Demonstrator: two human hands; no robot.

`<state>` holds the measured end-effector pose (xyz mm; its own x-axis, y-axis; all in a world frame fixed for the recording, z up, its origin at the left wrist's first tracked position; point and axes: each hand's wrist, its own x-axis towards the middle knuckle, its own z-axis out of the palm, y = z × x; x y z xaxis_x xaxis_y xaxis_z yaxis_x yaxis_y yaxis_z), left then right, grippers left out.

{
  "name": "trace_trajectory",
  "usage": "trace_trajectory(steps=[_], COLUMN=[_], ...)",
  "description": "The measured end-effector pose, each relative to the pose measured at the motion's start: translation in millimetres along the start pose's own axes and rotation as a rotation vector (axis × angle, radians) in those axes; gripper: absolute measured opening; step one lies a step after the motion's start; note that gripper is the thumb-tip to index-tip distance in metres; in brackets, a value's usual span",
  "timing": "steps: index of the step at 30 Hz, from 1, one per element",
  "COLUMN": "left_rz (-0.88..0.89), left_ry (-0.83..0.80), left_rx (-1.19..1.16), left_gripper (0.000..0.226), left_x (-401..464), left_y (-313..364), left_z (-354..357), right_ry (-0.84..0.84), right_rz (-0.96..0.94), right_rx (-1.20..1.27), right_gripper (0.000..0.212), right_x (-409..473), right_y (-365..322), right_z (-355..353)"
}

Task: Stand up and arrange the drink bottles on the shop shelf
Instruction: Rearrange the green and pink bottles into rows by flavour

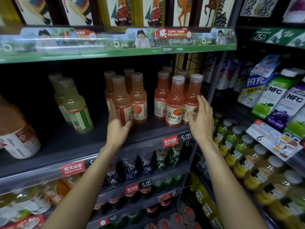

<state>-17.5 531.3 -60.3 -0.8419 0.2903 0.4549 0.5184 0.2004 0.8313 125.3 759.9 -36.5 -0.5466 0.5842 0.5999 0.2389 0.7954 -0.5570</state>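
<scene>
My left hand (118,123) grips the lower part of an upright orange juice bottle (121,98) on the dark shelf (66,142), fingers curled round its label. Beside it stand several more orange bottles (139,100). My right hand (202,116) is open, its fingers just beside the rightmost pink grapefruit bottle (192,96); whether they touch it I cannot tell. Another pink bottle (175,103) stands to its left, with others behind. Two pale yellow-green bottles (76,104) stand tilted further left on the same shelf.
A big orange bottle (16,129) leans at the far left. Tea bottles (122,12) fill the shelf above, dark sport drinks (148,164) the shelf below. A side rack on the right holds NFC juice cartons (272,96) and yellow bottles (239,156). A wire divider (186,61) stands behind the pink bottles.
</scene>
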Motion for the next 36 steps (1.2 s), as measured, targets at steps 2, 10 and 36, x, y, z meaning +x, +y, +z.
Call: trace_trajectory(steps=[2,10,36], left_rz=[0.023,0.290,0.055], left_ry=[-0.059,-0.153,0.744], left_rx=[0.012,0.695,0.526], left_gripper=[0.082,0.042,0.079], left_x=[-3,-57,-71], left_y=[4,1,-107], left_z=[-7,-113,-391], right_ry=[0.038,-0.405,-0.521], right_rz=[-0.085,-0.521,-0.123], right_rx=[0.031,-0.047,0.646], right_gripper=[0.051,0.024,0.103], right_x=[-19,-66,-136], right_y=[-12,-109,-364], right_z=[-1,29,250])
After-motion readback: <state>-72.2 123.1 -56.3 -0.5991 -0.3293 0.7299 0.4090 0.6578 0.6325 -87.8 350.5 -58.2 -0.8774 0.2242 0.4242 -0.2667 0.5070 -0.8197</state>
